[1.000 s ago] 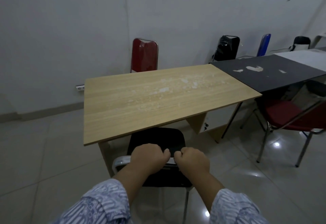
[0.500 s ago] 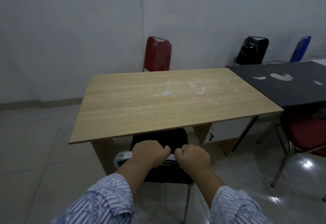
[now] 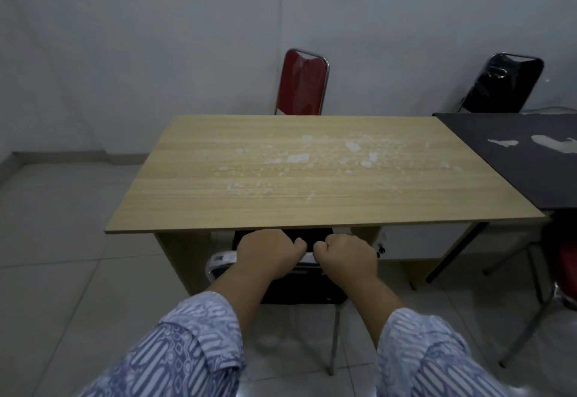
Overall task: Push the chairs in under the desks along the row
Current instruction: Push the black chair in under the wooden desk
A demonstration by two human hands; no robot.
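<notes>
- The left hand (image 3: 268, 253) and right hand (image 3: 345, 256) are gripping, fingers curled, the top rail of the black chair (image 3: 299, 287).
- Its seat is sitting under the wooden desk (image 3: 312, 174), backrest just outside the front edge.

Chair (image 3: 299, 290) clutched by left grip (image 3: 268, 253); right grip (image 3: 346, 256)

Dim, flat, bluish light. Deep shadow under wooden desk (image 3: 312, 184). Faint sheen on floor tiles (image 3: 62, 271). Soft focus; edges bowed.
</notes>
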